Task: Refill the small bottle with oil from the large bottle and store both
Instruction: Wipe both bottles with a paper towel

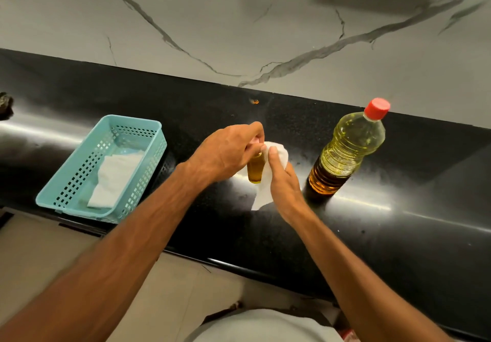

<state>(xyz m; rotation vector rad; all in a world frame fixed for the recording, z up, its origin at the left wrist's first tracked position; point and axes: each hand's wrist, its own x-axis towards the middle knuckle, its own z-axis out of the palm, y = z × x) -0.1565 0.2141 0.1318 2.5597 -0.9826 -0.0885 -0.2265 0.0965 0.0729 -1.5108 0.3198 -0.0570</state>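
1. My left hand (225, 152) pinches the top of the small bottle (255, 169), apparently at its cap; I cannot tell if that cap is tight.
2. My right hand (283, 184) presses a white tissue (276, 155) around the bottle's right side.
3. The bottle looks full of amber oil, so pouring seems done.
4. Right of it stands the large bottle (345, 152), red cap on.
5. Left of it waits the teal basket (106, 166); storing both remains.
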